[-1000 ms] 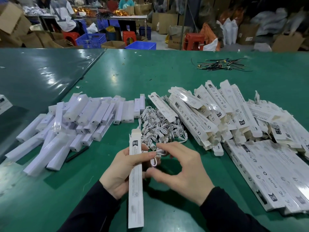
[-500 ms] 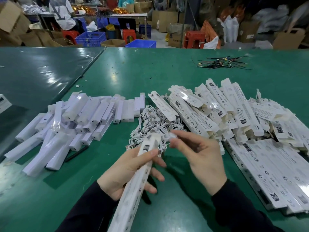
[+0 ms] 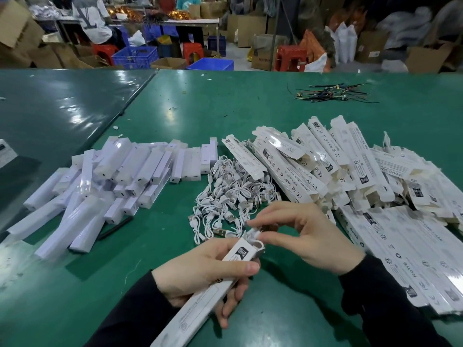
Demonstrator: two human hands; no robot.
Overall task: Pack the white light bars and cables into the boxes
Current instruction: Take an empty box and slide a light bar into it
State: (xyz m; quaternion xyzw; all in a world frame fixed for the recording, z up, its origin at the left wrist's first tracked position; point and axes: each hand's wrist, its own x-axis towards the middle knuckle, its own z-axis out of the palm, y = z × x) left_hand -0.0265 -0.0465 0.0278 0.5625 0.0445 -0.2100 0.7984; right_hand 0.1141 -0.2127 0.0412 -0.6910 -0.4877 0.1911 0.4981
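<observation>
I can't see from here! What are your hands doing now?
Left hand grips long white cardboard box. Right hand pinches white coiled cable at its open end. Nothing blocking.

left hand [image 3: 213,274] | palm up, fingers curled beneath, thumb clamped across top; right hand [image 3: 304,236] | palm down, thumb and forefinger pinching beside left fingertips; both forearms black-sleeved

Green work table [image 3: 225,101], with a second, darker table [image 3: 62,103] butted against its left side. A loose bundle of thin coloured wires [image 3: 333,92] lies on the far right part of the green table. Beyond the tables: blue plastic crates [image 3: 136,56], red plastic stools [image 3: 292,57], brown cardboard cartons [image 3: 246,28] and white sacks [image 3: 347,41]. A seated person in a white top [image 3: 91,21] is at a far bench.
</observation>
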